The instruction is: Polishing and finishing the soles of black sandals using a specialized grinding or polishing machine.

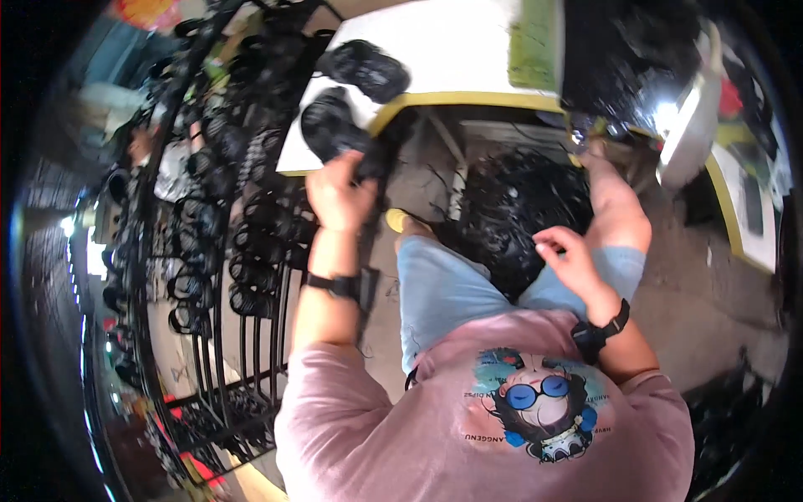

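Observation:
My left hand [339, 194] is raised toward the corner of a white table [452, 50] and grips a black coiled bundle of cable [335, 130] at the table's edge. A second black coil [365, 69] lies further back on the table top. My right hand [569, 259] hovers over my lap with its fingers loosely spread, just above a large tangled heap of black cables [523, 209] resting between my knees. Both wrists wear black bands. I am seated, in a pink shirt and light blue shorts.
A tall black metal rack [234, 226] hung with several coiled black cables stands to my left. The table has a yellow rim [468, 100]. A white machine [690, 125] stands at the right. More black cables lie on the concrete floor [711, 293] at the lower right.

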`<state>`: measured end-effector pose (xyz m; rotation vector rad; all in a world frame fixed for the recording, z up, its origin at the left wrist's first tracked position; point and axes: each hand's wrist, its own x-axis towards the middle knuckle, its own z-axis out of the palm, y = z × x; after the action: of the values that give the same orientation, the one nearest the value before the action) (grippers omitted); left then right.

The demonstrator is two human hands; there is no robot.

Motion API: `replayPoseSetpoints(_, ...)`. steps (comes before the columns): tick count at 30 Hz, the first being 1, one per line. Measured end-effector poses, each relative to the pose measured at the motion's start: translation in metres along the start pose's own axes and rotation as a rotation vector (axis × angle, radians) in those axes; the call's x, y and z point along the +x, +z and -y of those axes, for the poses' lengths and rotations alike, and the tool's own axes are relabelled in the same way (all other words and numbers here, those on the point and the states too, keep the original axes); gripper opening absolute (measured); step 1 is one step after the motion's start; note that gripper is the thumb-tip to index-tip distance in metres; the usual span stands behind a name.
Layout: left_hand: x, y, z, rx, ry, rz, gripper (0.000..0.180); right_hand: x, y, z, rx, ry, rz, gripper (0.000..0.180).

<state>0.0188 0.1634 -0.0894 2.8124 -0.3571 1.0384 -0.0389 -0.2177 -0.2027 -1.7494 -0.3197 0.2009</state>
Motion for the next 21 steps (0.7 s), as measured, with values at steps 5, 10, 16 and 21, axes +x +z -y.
replayPoseSetpoints(5, -0.003, -0.062, -0.143, -0.858, 0.345, -0.11, 0.05, 0.04, 0.045, 0.092, -0.231, -0.543, -0.13, 0.062)
replayPoseSetpoints(10, 0.004, -0.073, -0.173, -1.492, -0.32, 0.076, 0.081, 0.03, 0.019, 0.121, 0.345, -0.316, 0.268, 0.075)
replayPoseSetpoints(16, -0.004, -0.037, -0.22, -1.527, -0.369, 0.596, 0.052, 0.015, -0.067, 0.097, -0.179, -0.342, 0.155, 0.09)
replayPoseSetpoints(21, 0.008, 0.01, -0.268, -1.693, -0.213, 0.268, 0.038, -0.051, -0.087, 0.057, -0.52, -0.545, -0.621, 0.073)
